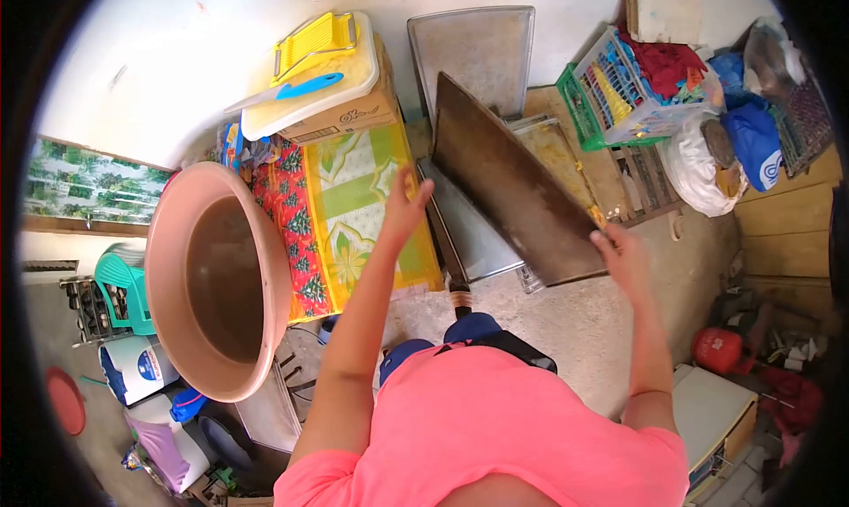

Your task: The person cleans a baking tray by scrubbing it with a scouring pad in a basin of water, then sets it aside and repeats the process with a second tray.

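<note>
My right hand (pixel 623 255) grips the lower right corner of a dark, stained baking tray (pixel 513 184), which is tilted up on edge. My left hand (pixel 407 205) is raised to the left of this tray, fingers apart and holding nothing. Beneath the dark tray lies a greyer metal tray (pixel 482 242), partly covered by it. Behind, another metal tray (pixel 482 60) leans upright against the white wall. A yellowish, worn tray (pixel 562 158) shows past the dark tray's right side.
To the left stands a large pink basin (pixel 159 277) of brownish liquid, beside a patterned cloth (pixel 363 206). A blue-handled knife (pixel 309 84) and yellow slicer (pixel 317 43) lie on a lidded container (pixel 367 74). Crates of cloths (pixel 659 60) and bags (pixel 752 140) sit at right.
</note>
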Demonstrator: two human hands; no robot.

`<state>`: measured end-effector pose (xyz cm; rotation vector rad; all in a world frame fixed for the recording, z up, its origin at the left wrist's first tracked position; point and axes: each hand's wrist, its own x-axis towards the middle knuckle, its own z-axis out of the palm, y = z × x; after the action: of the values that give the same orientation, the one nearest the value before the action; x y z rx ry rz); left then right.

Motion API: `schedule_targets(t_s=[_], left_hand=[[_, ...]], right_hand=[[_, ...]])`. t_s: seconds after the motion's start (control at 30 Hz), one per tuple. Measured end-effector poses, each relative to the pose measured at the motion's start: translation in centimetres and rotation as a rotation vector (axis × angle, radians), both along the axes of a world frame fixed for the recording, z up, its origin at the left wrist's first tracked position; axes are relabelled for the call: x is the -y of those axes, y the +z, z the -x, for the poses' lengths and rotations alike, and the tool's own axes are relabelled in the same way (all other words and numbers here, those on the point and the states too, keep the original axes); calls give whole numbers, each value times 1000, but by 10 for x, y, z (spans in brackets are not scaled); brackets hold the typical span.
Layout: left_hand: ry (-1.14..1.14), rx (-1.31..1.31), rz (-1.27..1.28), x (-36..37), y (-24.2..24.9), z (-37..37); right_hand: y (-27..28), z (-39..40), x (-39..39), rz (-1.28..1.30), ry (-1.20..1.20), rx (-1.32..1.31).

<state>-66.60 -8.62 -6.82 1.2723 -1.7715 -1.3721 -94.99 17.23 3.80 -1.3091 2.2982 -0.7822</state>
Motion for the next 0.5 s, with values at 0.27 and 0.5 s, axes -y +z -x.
schedule_targets(t_s=[0.27, 0.5], left_hand=[[15, -265, 341, 78, 56, -17], [-25, -336, 112, 61, 102, -70]], right_hand=[[155, 1, 17, 167, 436, -540], [233, 2, 50, 214, 526, -506]])
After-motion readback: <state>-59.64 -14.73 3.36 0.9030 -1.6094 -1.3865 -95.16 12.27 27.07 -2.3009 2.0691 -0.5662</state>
